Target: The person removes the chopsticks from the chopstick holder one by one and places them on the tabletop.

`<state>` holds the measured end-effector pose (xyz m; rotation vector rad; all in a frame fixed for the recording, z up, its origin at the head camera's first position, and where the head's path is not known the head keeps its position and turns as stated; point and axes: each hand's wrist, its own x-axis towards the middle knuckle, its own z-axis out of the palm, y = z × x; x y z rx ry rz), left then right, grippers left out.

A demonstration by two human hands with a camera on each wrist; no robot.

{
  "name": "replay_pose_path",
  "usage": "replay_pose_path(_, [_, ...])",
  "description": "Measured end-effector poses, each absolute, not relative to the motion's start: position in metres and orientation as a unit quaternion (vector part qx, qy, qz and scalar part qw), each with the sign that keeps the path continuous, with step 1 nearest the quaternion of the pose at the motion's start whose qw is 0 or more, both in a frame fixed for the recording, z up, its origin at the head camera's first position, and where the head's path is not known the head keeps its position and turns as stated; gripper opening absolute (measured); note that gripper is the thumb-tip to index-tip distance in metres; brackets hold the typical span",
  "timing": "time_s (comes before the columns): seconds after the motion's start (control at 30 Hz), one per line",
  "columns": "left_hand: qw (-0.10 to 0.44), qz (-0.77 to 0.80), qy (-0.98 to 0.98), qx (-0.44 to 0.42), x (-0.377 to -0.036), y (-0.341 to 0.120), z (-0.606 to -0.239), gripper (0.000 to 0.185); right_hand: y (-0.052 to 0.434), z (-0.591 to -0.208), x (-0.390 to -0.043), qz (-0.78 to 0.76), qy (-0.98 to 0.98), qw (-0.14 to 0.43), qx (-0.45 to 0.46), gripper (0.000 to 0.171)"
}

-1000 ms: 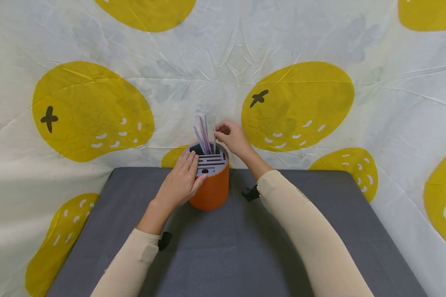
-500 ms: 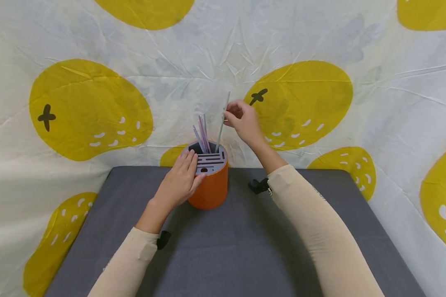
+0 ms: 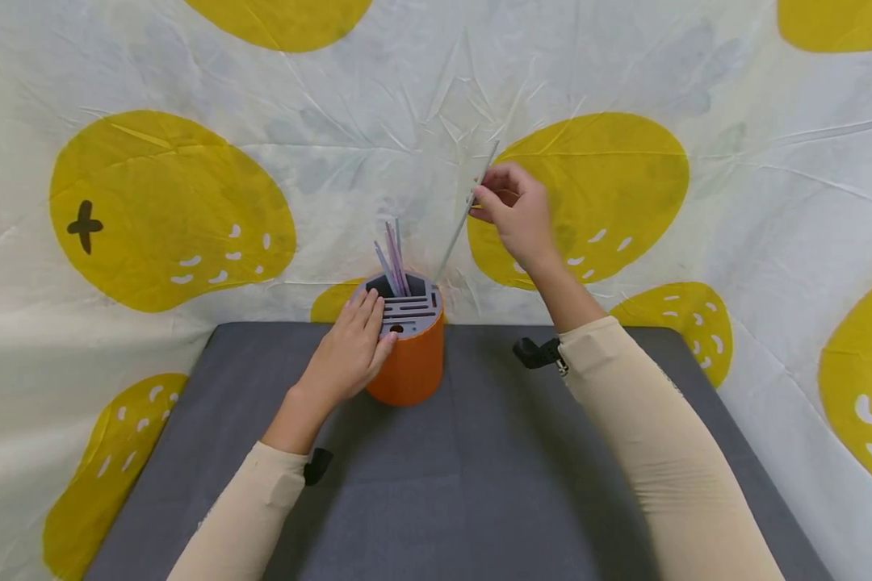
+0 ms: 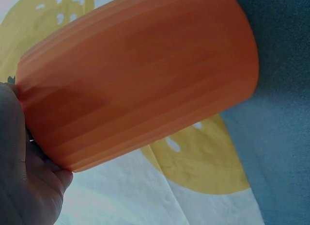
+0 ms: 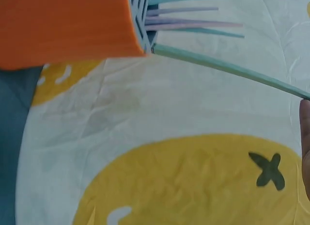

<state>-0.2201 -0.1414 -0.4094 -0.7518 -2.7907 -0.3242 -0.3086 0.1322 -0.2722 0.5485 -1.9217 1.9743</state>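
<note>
An orange knife block (image 3: 407, 375) with a slotted grey top (image 3: 425, 323) stands at the table's back edge. My left hand (image 3: 345, 347) rests on its left rim, fingers straight, the thumb at the near edge. In the left wrist view the block's orange side (image 4: 145, 74) fills the middle, the hand (image 4: 29, 181) at its top end. Up and right of the block, my right hand (image 3: 516, 214) pinches a slanted pale green chopstick (image 3: 456, 234). The chopstick's lower end is by the right back rim. Several lilac and blue chopsticks (image 3: 395, 262) stand in the back compartment.
A dark grey cloth covers the table (image 3: 421, 500). Close behind it hangs a white fabric backdrop (image 3: 378, 97) printed with yellow fruit shapes. Black wrist straps with mounts (image 3: 538, 353) sit on both sleeves.
My right hand has moved up and right, drawing the green chopstick out of the back compartment and tilting it rightward. The left hand and the block have stayed in place.
</note>
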Motion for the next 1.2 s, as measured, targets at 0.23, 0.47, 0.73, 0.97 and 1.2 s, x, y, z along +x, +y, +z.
replay_pose_path(0.23, [0.115, -0.109, -0.953, -0.257, -0.221, -0.143, -0.411, 0.068, 0.157, -0.281, -0.302, 0.652, -0.718, 0.166, 0.178, 0.008])
replay_pose_path(0.47, [0.113, -0.104, -0.954, -0.257, -0.220, -0.142, -0.409, 0.067, 0.184, -0.313, -0.303, 0.605, -0.770, 0.138, 0.147, 0.025])
replay_pose_path(0.73, [0.109, -0.102, -0.956, -0.254, -0.221, -0.145, -0.410, 0.067, 0.201, -0.364, -0.300, 0.575, -0.808, 0.087, 0.096, 0.031])
replay_pose_path(0.97, [0.108, -0.108, -0.956, -0.251, -0.221, -0.146, -0.409, 0.067, 0.209, -0.413, -0.296, 0.548, -0.832, 0.041, 0.077, 0.031])
replay_pose_path(1.2, [0.111, -0.108, -0.954, -0.255, -0.220, -0.145, -0.410, 0.067, 0.210, -0.457, -0.290, 0.516, -0.855, 0.004, 0.056, 0.022])
